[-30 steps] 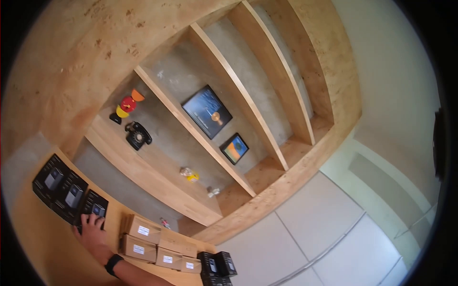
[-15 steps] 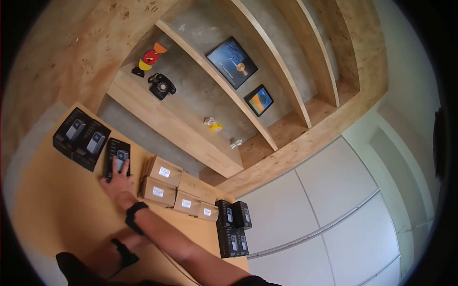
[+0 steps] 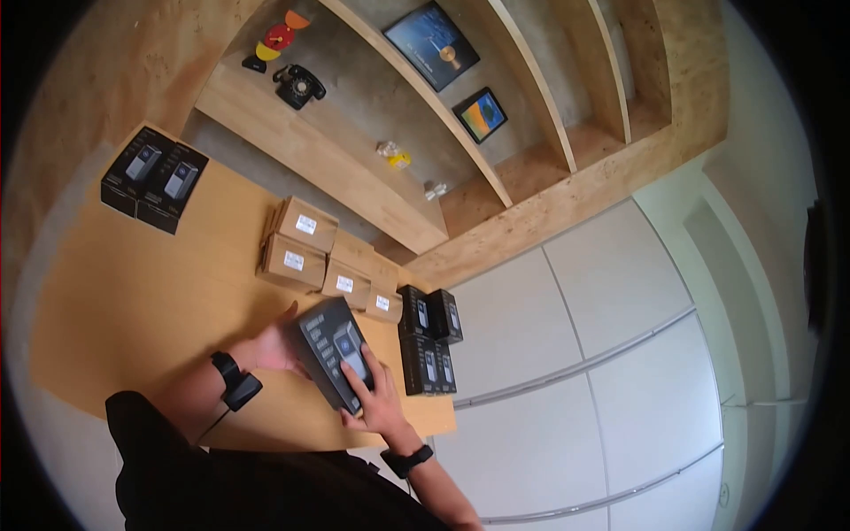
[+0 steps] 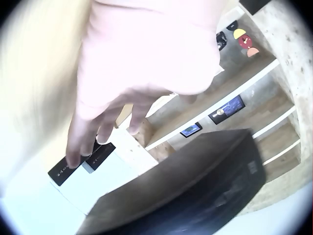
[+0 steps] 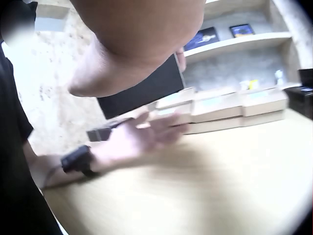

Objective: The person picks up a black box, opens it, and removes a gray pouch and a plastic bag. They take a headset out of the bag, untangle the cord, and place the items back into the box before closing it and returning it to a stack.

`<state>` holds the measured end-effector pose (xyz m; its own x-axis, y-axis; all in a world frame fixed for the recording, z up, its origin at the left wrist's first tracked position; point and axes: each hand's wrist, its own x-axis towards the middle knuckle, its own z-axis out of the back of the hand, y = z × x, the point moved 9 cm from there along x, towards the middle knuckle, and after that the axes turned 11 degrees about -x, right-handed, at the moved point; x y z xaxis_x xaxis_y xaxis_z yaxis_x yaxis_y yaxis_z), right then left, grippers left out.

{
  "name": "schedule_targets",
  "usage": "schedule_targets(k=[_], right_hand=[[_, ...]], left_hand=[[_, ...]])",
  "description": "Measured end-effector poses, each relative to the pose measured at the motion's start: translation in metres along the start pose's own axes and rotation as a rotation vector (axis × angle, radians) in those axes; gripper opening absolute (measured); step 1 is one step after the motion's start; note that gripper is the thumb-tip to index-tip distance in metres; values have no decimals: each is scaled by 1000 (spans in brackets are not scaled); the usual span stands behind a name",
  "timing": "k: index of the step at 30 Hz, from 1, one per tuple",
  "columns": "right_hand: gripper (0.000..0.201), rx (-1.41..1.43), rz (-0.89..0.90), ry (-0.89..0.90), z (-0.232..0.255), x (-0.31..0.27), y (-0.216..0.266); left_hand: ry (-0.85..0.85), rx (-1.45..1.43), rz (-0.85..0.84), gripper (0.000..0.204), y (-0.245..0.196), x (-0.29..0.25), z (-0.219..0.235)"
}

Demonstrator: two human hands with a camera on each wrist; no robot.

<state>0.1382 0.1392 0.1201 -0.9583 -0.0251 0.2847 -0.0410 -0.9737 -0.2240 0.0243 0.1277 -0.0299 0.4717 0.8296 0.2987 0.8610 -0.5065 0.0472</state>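
Observation:
A black printed carton [image 3: 320, 350], its front picturing a grey device, is tilted above the near part of the table. My right hand [image 3: 379, 403] grips it, with fingers spread over the printed face. Beside its other side is my left hand [image 3: 274, 347], fingers extended. In the right wrist view the left hand [image 5: 139, 139] lies just below the carton [image 5: 146, 95], palm facing it and fingers loosely straight. The left wrist view has the carton's dark side [image 4: 190, 186] close to the camera, under the relaxed left hand [image 4: 146, 58].
Two matching black cartons [image 3: 152, 177] stand at the table's far left end. Stacked brown cardboard boxes [image 3: 297, 263] line the back edge, with more black cartons [image 3: 429, 363] stacked to their right. A wooden shelf [image 3: 345, 159] with a black telephone [image 3: 299, 86] rises behind the table [image 3: 195, 301].
My right hand has pulled the carton away from the two others at the left, lifted it and brought it toward my body. My left hand has come up beside it.

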Motion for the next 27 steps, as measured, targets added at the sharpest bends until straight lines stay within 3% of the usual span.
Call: schedule_targets(k=[2,5,9,10,12,15,17,19,23,25,26,27], right_hand=[[88,-18,-58,43,-18,-56,8],[86,15,-168,32,-42,-94,18],[85,-62,-168,154,-34,-98,28],[85,-68,-169,179,-35,-97,32],[84,-84,-187,193,-40,-99,35],[89,-45,-271,162,-41,-112,25],[96,-41,-324,108,-36,-131,10],[88,30,-534,51,-33,-169,-8],[52,-336,-857,-230,-4,-285,-27],[40,-422,-1148,-254,22,-339,-24],[39,-433,-1265,-257,32,-362,-19],[38,-433,-1364,-256,39,-384,-17]], left_hand=[[-6,-16,29,81,10,2,3],[-380,432,-18,75,14,6,34],[-364,564,-89,56,7,8,50],[-408,513,-81,47,5,14,75],[-367,587,-173,36,2,11,47],[-383,544,-230,23,-5,17,69],[-441,462,-285,21,-5,6,54],[-426,516,-373,18,-8,-5,23],[-443,510,-443,25,-26,2,56],[-407,391,-457,27,-15,-3,38],[-572,464,-480,45,-16,-14,39],[-554,546,-642,45,-32,-12,33]])
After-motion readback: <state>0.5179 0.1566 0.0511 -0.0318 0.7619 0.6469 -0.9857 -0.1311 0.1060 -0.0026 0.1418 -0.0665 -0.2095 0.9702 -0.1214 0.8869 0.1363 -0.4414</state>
